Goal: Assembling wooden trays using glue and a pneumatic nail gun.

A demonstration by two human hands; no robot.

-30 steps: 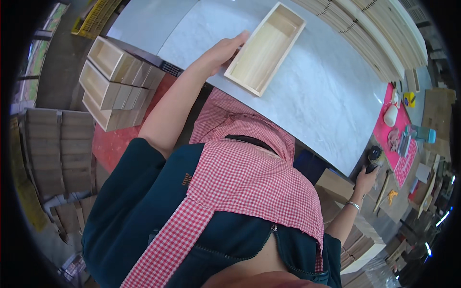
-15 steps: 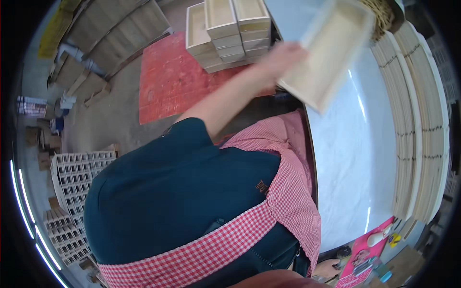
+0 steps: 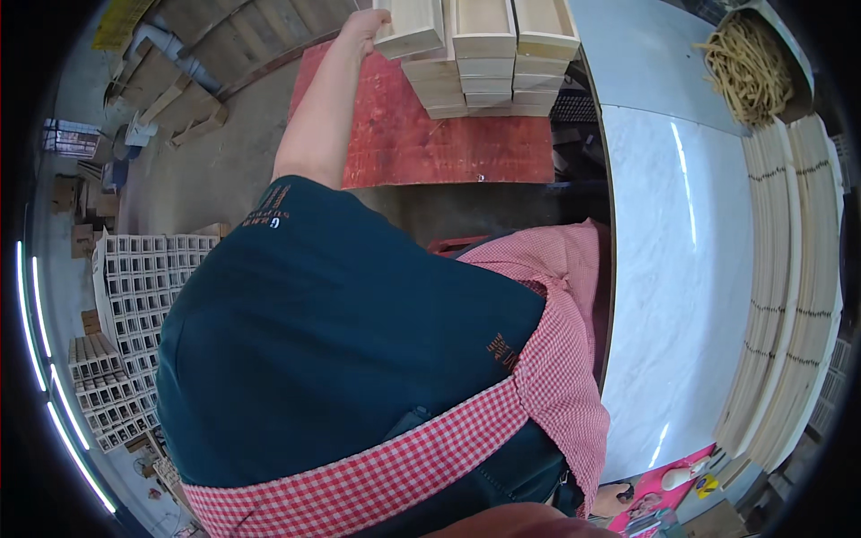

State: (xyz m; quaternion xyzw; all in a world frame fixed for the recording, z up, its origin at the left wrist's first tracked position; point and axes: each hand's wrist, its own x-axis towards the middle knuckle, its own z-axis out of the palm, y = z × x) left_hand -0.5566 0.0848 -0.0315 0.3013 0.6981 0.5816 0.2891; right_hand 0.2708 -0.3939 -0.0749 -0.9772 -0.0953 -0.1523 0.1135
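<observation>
My left arm stretches out to the top of the view, and my left hand (image 3: 366, 29) grips the side of a shallow pale wooden tray (image 3: 409, 41). The tray is at the left end of a group of stacked wooden trays (image 3: 487, 70), over the lower ones. The top edge of the view cuts off its far part. These stacks stand on a red board (image 3: 430, 157). At the lower right, my right hand (image 3: 612, 498) shows only in part, beside a pink mat (image 3: 659, 480) with small items on it; its fingers are not clear.
The white-topped table (image 3: 664, 296) runs along my front. On its far side stand bundled pale wood strips (image 3: 780, 287) and a container of thin tan strips (image 3: 749, 72). Racks of small wooden frames (image 3: 148, 287) stand at the left, and wooden panels (image 3: 238, 45) lean at the upper left.
My left hand has carried the tray from above the white table leftward to the stacks on the red board. The view has shifted, and the strip container shows more fully.
</observation>
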